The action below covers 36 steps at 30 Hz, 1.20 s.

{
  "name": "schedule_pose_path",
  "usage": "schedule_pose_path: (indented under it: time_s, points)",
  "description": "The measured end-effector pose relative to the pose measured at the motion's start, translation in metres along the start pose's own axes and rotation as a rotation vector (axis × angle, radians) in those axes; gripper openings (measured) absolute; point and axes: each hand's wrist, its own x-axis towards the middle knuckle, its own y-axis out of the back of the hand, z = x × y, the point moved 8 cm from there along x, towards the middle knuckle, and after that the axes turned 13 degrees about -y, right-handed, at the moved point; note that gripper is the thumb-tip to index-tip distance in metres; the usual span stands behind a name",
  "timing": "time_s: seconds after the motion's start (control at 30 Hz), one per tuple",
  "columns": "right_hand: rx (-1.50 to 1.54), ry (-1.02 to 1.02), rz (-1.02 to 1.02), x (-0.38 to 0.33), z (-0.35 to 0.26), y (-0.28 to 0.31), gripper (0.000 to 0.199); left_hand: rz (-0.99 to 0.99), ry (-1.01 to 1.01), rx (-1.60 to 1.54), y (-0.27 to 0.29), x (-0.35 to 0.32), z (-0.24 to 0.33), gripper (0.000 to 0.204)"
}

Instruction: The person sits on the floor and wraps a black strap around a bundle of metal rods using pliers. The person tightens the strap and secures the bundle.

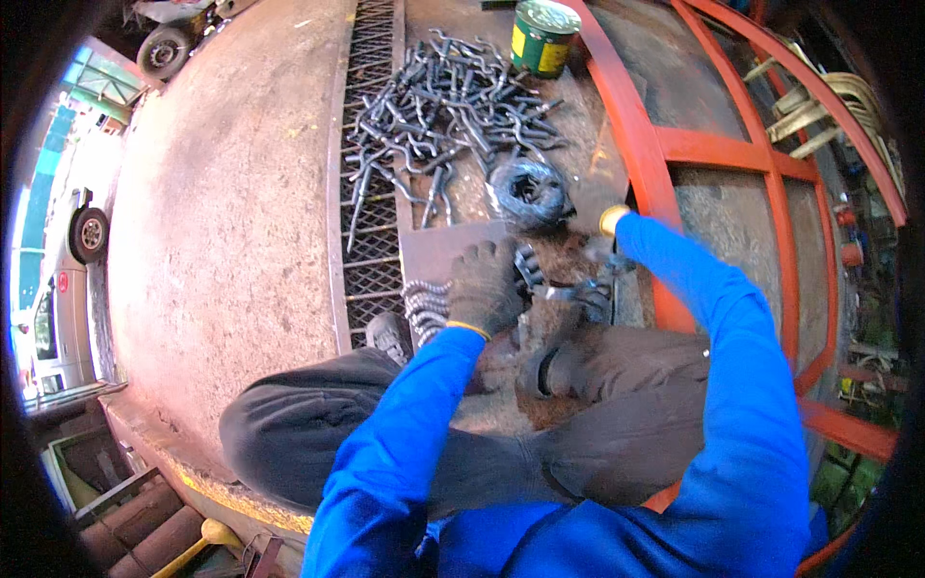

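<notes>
Floor: I crouch on rusty brown concrete (222, 193), a metal grating (371, 193) running at twelve o'clock.
Left hand (485, 286): gloved, fingers spread flat on bent rods (424, 308).
Right hand (593, 289): gloved; grip unclear.
Two o'clock: orange frame (718, 144).

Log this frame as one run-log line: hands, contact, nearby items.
left hand: gloved, on small metal pieces | right hand: gloved, grip unclear | ahead: wire coil, bent rods pile, green can

A rough concrete floor (222, 212) spreads under bright daylight, crossed by a strip of metal grating (371, 144). An orange-red steel frame (665, 144) lies along the floor's right edge. Parked cars (67, 289) stand beyond its left edge, timber and clutter at the lower left corner.
</notes>
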Motion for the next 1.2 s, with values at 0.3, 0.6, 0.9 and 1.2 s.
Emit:
schedule_pose_path:
  time_s: [0.3, 0.6, 0.9, 1.2]
  points:
    - [0.100, -0.075, 0.138, 0.043, 0.017, -0.012, 0.020, -0.014, -0.011, -0.022, -0.002, -0.003, -0.002, 0.079]
    - [-0.413, -0.133, 1.126, 0.062, 0.166, 0.222, 0.031, -0.021, -0.022, -0.040, 0.000, 0.001, 0.004, 0.076]
    - [-0.391, 0.129, -0.030, -0.049, 0.104, 0.216, 0.043, -0.016, 0.003, -0.021, 0.007, -0.005, -0.001, 0.077]
    - [0.504, 0.153, -0.491, -0.139, -0.067, 0.137, 0.047, 0.063, -0.021, 0.021, 0.001, -0.003, -0.006, 0.076]
